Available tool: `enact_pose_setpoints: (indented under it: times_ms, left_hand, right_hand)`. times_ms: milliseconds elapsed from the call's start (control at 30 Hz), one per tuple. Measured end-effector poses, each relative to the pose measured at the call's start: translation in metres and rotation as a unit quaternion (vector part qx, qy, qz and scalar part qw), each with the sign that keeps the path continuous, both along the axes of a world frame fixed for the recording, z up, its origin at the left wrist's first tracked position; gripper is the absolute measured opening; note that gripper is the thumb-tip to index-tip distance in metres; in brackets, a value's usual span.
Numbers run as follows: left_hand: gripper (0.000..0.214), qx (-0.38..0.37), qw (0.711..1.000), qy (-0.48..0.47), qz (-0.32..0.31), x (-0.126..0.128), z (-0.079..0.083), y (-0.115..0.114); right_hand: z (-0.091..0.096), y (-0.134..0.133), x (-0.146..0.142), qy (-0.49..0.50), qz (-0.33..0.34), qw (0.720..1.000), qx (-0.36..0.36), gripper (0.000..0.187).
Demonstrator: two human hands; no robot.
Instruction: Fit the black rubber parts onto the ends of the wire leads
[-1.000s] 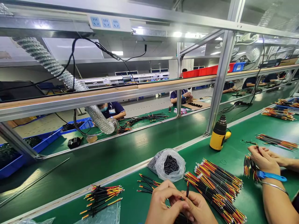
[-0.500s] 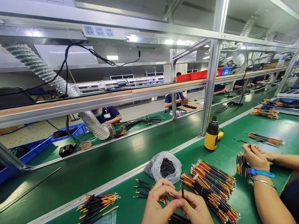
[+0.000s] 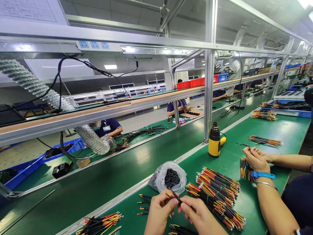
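Note:
At the bottom middle, my left hand [image 3: 160, 213] and my right hand [image 3: 198, 217] meet over the green bench, both pinched on a short black wire piece [image 3: 174, 195] with coloured tips that slants up to the left between them. A clear plastic bag of small black sleeves [image 3: 169, 178] lies just beyond my fingers. A big bundle of black wires with red and yellow ends [image 3: 215, 195] lies to the right of my hands. A few loose wires [image 3: 144, 204] lie to the left, and a smaller bundle [image 3: 100, 223] sits at the bottom left.
A co-worker's hands [image 3: 255, 160] with a blue wrist strap hold wires at the right. A yellow heat gun [image 3: 214, 143] stands beyond the bundles. More wire bundles [image 3: 265, 141] lie farther right. Beyond the metal rail [image 3: 137, 184] runs a conveyor belt, with people seated opposite.
The camera has tilted up and turned right. My hands have shifted apart slightly and the wire piece between them has tipped from upright to slanting left.

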State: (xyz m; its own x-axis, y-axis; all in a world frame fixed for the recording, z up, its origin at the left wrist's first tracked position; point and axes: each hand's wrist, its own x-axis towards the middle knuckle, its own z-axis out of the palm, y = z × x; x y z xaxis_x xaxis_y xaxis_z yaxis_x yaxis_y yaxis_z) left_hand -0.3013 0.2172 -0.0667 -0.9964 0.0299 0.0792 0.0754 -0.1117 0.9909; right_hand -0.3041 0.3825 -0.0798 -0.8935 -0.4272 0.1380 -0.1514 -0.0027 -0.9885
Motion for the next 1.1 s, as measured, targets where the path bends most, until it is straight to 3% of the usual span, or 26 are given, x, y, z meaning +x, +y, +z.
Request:
enact_pose_setpoints:
  times_ms: [133,433,600,800,967,1100]
  left_hand:
    - [0.033,-0.013,1.000,-0.003,-0.002,-0.002,0.000,-0.002]
    - [0.033,-0.026,1.000,-0.015,0.007,-0.001,0.004,-0.006]
    - [0.033,-0.027,0.999,-0.011,0.046,0.001,0.004,-0.004]
    - [0.032,-0.019,0.997,-0.003,0.077,-0.001,0.001,-0.001]
    - [0.034,-0.055,0.995,0.044,0.067,0.001,0.001,0.002]
    - [0.027,-0.107,0.976,0.164,0.094,0.013,0.005,0.009]
  right_hand:
    - [-0.001,-0.002,-0.001,-0.049,0.031,0.998,0.007,0.066]
    - [0.002,-0.002,0.002,-0.070,0.022,0.997,0.039,0.067]
    - [-0.004,-0.008,0.001,-0.076,0.005,0.997,0.007,0.067]
    - [-0.017,-0.012,-0.002,0.048,-0.103,0.993,0.043,0.056]
    - [-0.025,-0.006,-0.006,0.071,-0.076,0.994,0.029,0.049]
    - [-0.028,0.002,-0.010,0.151,-0.067,0.986,-0.010,0.040]
